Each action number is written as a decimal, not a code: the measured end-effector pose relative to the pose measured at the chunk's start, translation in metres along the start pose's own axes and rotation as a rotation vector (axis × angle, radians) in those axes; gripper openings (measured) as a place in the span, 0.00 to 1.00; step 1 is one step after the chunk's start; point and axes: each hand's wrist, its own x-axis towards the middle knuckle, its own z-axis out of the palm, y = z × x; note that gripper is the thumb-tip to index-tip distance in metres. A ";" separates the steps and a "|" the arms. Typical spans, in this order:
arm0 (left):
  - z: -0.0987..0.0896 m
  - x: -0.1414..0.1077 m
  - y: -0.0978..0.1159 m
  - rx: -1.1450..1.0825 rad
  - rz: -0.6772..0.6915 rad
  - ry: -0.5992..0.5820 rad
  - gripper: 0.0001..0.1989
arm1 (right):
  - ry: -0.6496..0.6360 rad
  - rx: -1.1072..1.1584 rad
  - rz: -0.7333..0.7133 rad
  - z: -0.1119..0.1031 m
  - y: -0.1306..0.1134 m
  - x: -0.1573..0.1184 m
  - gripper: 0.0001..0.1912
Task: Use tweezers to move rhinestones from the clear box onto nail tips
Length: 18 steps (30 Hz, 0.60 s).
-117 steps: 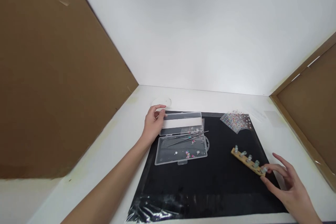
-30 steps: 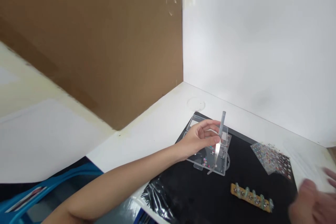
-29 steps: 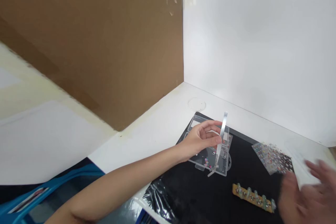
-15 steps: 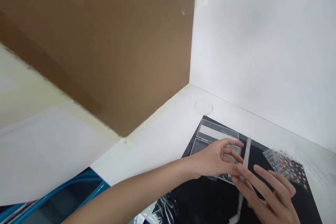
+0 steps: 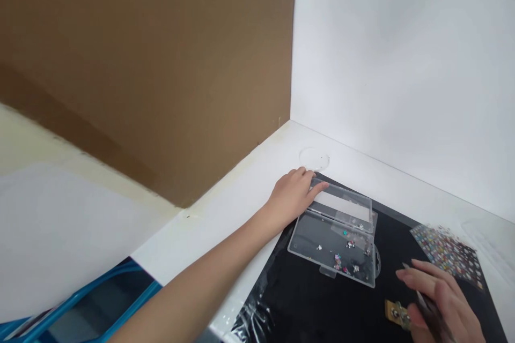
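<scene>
My left hand point(image 5: 293, 198) grips the far corner of the hinged lid point(image 5: 341, 206) of a clear plastic box point(image 5: 332, 257). Small colourful gems and silver pieces lie scattered in the box's open base. My right hand point(image 5: 440, 300) is at the lower right, its fingers closed on dark slender tweezers point(image 5: 427, 308). Just below that hand is a wooden strip with pegs point(image 5: 396, 313), mostly hidden by the hand and the frame edge.
Sheets of multicoloured stickers point(image 5: 446, 257) lie at the right on a black mat point(image 5: 281, 300). A round transparent disc point(image 5: 314, 159) sits on the white surface beyond the box. Brown and white walls meet behind. Blue tubing point(image 5: 80, 311) shows at the lower left.
The tweezers have passed from my left hand to my right. My left hand has moved back to the lid's far corner. My right hand has moved down toward the wooden strip.
</scene>
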 end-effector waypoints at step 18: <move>0.010 0.007 0.008 -0.838 -0.179 0.246 0.21 | -0.113 -0.131 0.086 0.007 -0.012 0.028 0.29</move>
